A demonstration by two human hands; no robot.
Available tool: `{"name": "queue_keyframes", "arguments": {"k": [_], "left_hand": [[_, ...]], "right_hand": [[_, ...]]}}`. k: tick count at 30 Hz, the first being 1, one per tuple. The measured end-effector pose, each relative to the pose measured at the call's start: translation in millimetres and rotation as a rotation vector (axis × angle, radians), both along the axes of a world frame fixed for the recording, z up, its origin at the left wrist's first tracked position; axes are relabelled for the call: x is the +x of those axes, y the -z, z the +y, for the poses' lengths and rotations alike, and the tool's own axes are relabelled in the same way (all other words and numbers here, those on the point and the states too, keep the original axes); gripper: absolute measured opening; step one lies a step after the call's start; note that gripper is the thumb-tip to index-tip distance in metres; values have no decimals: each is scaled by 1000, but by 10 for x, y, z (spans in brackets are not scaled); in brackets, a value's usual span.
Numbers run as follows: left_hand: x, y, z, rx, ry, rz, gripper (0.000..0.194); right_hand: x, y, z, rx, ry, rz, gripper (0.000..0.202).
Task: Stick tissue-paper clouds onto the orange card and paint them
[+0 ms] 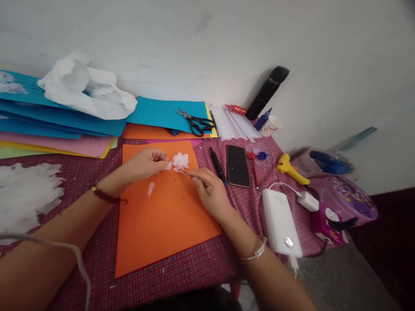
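Note:
An orange sheet of paper (157,233) lies on the checked cloth in front of me. Near its upper part sits a small cluster of white crumpled tissue pieces (181,161). My left hand (145,163) is closed at the left of the cluster, fingertips pinched on a small scrap of white tissue (169,165). From the other side, my right hand (209,190) grips a thin stick (188,173) whose tip points at the cluster; its exact kind is too small to tell. A loose whitish scrap (150,189) rests lower on the orange sheet.
Scissors (196,123) lie on blue paper behind. A marker (218,166), a phone (237,165), a white power bank (280,222) and a yellow glue gun (293,170) are at right. Torn white tissue (11,196) spreads at left; a cable (57,245) crosses my left forearm.

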State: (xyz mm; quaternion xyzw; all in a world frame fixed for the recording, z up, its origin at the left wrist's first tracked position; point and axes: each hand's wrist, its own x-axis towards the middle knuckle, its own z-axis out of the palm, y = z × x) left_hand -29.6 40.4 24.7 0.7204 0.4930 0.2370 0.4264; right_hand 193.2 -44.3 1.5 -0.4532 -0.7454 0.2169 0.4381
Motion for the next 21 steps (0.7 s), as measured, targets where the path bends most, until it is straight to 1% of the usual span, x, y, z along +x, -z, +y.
{"name": "queue_keyframes", "arguments": {"k": [4,7,9,12,14,17,21], "left_hand": [[0,-47,-10,155,13,171,9],[45,-91,-57,223,-5,251,17],[97,-101,-101,244,16,279,21],[164,-79,-147,259,27,332,24],[169,-52,-142,250,20,342,22],[105,-29,-80,245,18,288,13],[6,-48,-3,243,56,281,13]], "right_hand": [[6,-1,7,9,4,29,25],[16,-3,12,24,39,111,25],[20,0,13,12,45,139,25],[23,9,13,-8,44,139,26],[27,12,14,-21,63,156,27],[33,-3,12,-49,113,226,26],[33,-46,6,-103,150,296,25]]}}
